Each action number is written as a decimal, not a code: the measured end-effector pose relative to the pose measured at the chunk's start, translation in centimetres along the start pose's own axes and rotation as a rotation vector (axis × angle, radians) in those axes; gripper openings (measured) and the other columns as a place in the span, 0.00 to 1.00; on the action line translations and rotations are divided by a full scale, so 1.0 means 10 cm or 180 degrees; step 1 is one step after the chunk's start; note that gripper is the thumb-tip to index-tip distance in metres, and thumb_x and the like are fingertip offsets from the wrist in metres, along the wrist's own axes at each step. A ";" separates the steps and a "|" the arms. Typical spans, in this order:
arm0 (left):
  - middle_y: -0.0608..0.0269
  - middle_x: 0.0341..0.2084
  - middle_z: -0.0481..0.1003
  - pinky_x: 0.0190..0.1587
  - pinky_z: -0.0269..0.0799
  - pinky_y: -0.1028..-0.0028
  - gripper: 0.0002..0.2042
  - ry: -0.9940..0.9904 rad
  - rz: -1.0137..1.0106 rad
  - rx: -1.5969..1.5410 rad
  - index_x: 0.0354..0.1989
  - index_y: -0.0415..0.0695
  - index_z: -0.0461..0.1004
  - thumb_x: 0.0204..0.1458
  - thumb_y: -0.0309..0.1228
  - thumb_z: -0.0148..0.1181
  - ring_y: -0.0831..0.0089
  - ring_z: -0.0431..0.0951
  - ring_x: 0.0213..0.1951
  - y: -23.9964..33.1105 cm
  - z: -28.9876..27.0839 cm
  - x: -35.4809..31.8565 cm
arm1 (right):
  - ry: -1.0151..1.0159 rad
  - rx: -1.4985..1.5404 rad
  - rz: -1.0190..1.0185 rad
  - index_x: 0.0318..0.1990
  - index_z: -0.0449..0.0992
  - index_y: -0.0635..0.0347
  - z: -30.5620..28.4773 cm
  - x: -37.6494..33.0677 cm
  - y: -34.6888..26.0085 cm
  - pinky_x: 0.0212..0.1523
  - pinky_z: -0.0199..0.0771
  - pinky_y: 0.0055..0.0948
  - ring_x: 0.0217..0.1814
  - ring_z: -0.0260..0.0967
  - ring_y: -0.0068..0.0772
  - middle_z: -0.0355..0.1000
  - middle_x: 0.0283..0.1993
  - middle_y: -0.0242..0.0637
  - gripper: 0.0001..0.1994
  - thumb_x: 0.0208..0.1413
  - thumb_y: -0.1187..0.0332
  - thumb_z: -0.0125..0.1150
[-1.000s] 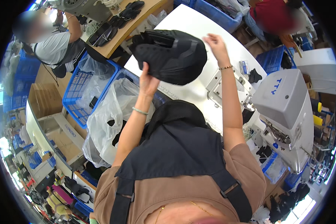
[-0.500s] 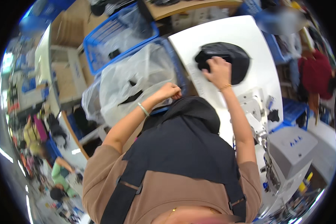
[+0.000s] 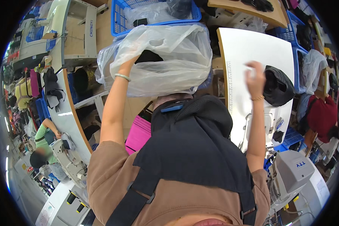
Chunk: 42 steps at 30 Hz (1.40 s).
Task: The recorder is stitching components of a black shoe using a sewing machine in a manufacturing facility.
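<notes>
My left hand (image 3: 135,46) reaches into the mouth of a large translucent plastic bag (image 3: 173,77). The film covers its fingers, so their grip is hidden. Black fabric (image 3: 148,56) shows through the opening beside it. Over the white worktop (image 3: 248,47), my right hand (image 3: 256,79) is raised and a little blurred. Its fingers look loosely bent and apart, with nothing seen in them. Just right of it lies a rounded, hollow black fabric piece (image 3: 278,87), possibly a pouch or cap.
A blue plastic basket (image 3: 118,19) with clear bags stands behind the plastic bag. A sewing machine (image 3: 290,173) is at my right, close to the forearm. Pink material (image 3: 138,133) lies left of my lap. A co-worker in green (image 3: 45,139) sits far left.
My left hand has gone from near my lap into the plastic bag. My right hand has come off the black fabric piece. The view has turned left.
</notes>
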State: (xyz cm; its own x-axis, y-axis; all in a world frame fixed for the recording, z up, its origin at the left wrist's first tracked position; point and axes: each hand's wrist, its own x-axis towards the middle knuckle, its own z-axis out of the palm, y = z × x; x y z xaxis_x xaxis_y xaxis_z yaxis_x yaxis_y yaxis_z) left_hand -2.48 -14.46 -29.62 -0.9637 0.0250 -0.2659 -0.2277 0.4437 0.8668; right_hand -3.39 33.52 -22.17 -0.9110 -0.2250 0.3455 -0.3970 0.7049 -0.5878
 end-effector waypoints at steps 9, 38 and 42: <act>0.55 0.43 0.72 0.49 0.63 0.58 0.25 -0.0371 -0.1159 -0.0978 0.53 0.44 0.65 0.52 0.49 0.47 0.64 0.74 0.43 0.00 -0.15 0.14 | -0.6120 -0.0500 -0.0921 0.47 0.69 0.62 3.05 -0.09 -1.52 0.41 0.70 0.42 0.46 0.69 0.42 0.70 0.44 0.46 0.19 0.44 0.69 0.48; 0.40 0.52 0.64 0.57 0.58 0.67 0.29 -0.1568 -0.0214 0.0644 0.55 0.35 0.61 0.52 0.45 0.51 0.52 0.63 0.55 -1.55 1.42 -0.13 | -0.3665 -0.2065 0.0179 0.38 0.77 0.59 3.11 0.09 -0.69 0.45 0.71 0.34 0.46 0.70 0.40 0.73 0.43 0.41 0.11 0.50 0.71 0.49; 0.51 0.49 0.68 0.53 0.62 0.68 0.30 -0.0864 -0.0741 -0.1032 0.48 0.33 0.69 0.45 0.48 0.58 0.60 0.67 0.52 -1.32 2.02 0.15 | -0.3700 -0.2155 0.0153 0.37 0.78 0.59 2.86 -0.04 -0.77 0.44 0.71 0.35 0.45 0.71 0.40 0.73 0.42 0.41 0.11 0.50 0.70 0.49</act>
State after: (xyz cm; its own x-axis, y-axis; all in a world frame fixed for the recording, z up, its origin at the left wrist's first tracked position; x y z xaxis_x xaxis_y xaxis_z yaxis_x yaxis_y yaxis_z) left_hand 1.89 -2.18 -50.04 -0.8205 0.2101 -0.5317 -0.5065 0.1641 0.8465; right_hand -3.20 8.97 -38.70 -0.6221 -0.3890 -0.6794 -0.5372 0.8434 0.0091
